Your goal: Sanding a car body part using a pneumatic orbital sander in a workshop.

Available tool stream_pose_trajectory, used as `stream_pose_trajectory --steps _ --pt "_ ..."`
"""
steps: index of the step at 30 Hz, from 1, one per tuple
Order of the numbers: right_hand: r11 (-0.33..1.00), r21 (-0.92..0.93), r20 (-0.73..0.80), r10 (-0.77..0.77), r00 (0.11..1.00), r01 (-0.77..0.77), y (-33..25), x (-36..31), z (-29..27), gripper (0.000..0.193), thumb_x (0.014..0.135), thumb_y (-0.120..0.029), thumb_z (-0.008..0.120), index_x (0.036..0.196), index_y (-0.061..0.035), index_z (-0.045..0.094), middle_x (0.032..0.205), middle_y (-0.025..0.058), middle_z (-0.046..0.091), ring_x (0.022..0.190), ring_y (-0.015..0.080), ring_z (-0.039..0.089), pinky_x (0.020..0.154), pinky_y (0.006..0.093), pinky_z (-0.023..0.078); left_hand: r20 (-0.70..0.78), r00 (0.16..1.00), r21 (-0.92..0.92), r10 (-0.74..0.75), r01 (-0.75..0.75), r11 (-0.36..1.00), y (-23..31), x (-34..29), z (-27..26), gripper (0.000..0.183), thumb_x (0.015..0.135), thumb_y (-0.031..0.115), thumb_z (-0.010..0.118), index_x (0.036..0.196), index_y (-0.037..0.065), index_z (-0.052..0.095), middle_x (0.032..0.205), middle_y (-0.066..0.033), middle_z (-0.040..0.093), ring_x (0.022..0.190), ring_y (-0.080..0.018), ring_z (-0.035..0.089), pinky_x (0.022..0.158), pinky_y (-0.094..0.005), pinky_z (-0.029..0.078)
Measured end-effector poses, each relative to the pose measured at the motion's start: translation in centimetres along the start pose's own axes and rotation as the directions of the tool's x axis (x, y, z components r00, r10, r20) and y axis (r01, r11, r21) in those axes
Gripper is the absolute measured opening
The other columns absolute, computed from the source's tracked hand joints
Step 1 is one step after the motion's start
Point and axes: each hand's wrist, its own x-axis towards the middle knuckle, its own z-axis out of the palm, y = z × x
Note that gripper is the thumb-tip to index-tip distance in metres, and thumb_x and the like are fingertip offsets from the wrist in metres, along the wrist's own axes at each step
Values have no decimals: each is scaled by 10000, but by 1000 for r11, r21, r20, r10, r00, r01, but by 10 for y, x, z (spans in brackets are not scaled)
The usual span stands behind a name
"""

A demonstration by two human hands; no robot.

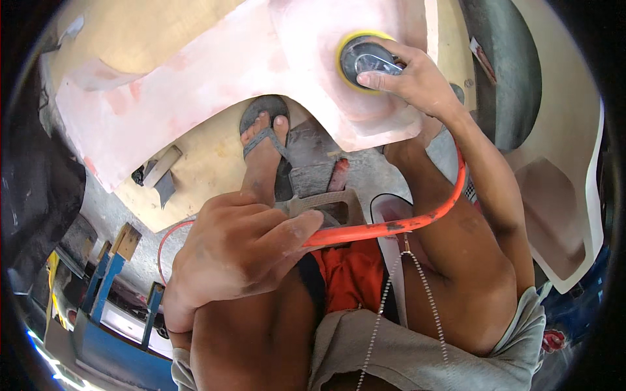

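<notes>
My right hand (420, 78) is wrapped over a round orbital sander (360, 57) with a dark body and a yellow-edged pad. The pad rests against a large curved panel (222, 72), pale pinkish white with uneven filler patches, near its right end. An orange-red air hose (391, 228) loops from beside my right forearm across my lap. My left hand (238, 244) grips that hose above my left knee, fingers closed and thumb along it. The hose's join to the sander is hidden behind my right hand and arm.
My sandalled foot (264, 133) stands under the panel's arched edge. A sanding block with dark paper (162, 171) lies on a tan board (208, 163). Blue metal supports (104, 280) stand at left. A dark curved part (512, 72) and another pale panel (554, 215) are at right.
</notes>
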Motion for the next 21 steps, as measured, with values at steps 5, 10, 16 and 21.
stream_pose_trajectory --steps 5,10,16,21 --pt "1000 -12 -39 -21 999 21 2 12 4 625 815 -369 879 1316 -51 684 1149 89 765 1031 157 713 964 308 539 27 1000 -42 -15 16 999 -4 -2 -1 438 684 79 826 1103 28 709 654 -10 563 537 -206 561 529 -339 463" --pt "967 254 -48 7 999 6 -1 25 15 579 836 -414 865 1279 -77 710 999 78 763 851 122 709 799 294 576 12 1000 -49 -10 10 999 -5 0 0 455 671 80 830 1105 18 708 653 -16 575 536 -210 564 525 -340 460" --pt "964 239 -217 170 961 -117 -23 49 25 544 871 -413 841 1263 -61 705 802 18 689 576 58 571 495 234 466 38 999 -229 12 -3 973 -4 -2 2 407 755 94 847 1118 -17 701 664 -35 631 527 -216 585 505 -341 449" --pt "904 410 -210 225 951 -124 -42 66 15 396 981 -248 719 1303 -42 614 709 -11 592 538 72 510 465 240 397 -111 991 -588 75 -126 799 -5 -6 -2 406 785 103 859 1113 -65 690 665 -61 651 486 -222 586 458 -334 420"
